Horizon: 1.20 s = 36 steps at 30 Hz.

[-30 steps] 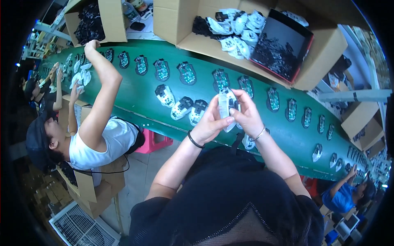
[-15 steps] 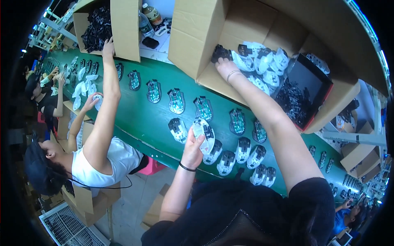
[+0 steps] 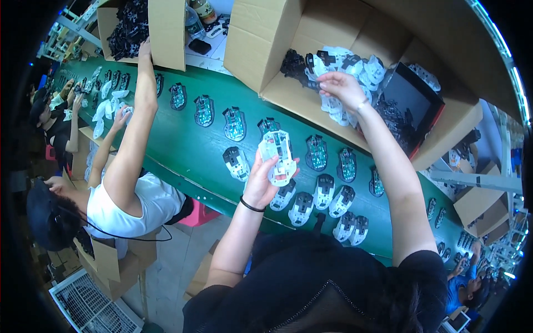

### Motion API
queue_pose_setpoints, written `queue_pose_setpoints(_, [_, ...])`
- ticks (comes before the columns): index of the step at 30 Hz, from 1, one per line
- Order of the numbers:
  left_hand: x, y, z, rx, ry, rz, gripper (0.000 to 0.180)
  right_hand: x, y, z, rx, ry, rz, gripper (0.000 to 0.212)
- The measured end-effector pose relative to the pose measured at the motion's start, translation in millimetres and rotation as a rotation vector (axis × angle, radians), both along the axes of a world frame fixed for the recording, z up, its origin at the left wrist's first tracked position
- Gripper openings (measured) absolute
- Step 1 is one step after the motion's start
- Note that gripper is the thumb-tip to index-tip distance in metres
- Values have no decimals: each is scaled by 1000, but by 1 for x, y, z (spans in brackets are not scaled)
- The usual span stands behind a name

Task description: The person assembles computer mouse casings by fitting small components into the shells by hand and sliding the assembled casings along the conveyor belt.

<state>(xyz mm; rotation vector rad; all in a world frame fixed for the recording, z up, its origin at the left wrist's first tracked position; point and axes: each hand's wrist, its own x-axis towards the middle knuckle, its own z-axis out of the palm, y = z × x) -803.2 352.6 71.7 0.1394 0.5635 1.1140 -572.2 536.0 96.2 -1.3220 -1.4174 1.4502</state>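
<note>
My left hand [image 3: 260, 182] grips a white mouse shell [image 3: 284, 173], its open inside turned up, above the green bench. My right hand [image 3: 343, 90] is over the front of a large carton [image 3: 311, 114], thumb and fingers pinched on a small black plastic part [image 3: 312, 85]. Beneath and beyond that hand lie several white mouse shells [image 3: 371, 72] and a clump of black plastic parts [image 3: 291, 64]. Around my left hand on the bench are mouse bodies with black and white tops [image 3: 300, 210] and black mouse bases with green circuit boards [image 3: 316, 153].
Inside the carton, a dark box [image 3: 412, 100] holds small black parts. To my left a co-worker in a white top [image 3: 125, 208] reaches into another carton [image 3: 168, 39] of black parts. Bottles [image 3: 194, 25] stand between the cartons. The green bench [image 3: 172, 152] curves across the view.
My right hand has drawn back from the black clump toward the right, now with a small black part. My left hand has turned the white shell more upright. The view has shifted slightly.
</note>
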Motion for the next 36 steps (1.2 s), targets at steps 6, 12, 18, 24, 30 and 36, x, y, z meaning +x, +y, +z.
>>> queue_pose_setpoints(6, [12,-19,19,45,-40,-132,44,-3,-127,58,-85,156,87,24])
queue_pose_setpoints(12, [29,-49,36,275,38,-227,53,-9,-230,62,222,-18,-171,8])
queue_pose_setpoints(18, [45,-77,44,324,139,-261,55,-18,-276,67,720,-540,-277,13])
queue_pose_setpoints(24, [65,-102,53,366,268,-280,49,-16,-312,61,878,-653,-271,14])
queue_pose_setpoints(30, [75,-114,50,394,444,-291,47,-7,-335,38,830,-612,-112,17])
queue_pose_setpoints(36, [60,-114,33,401,403,-277,51,-17,-342,42,775,-430,-113,21])
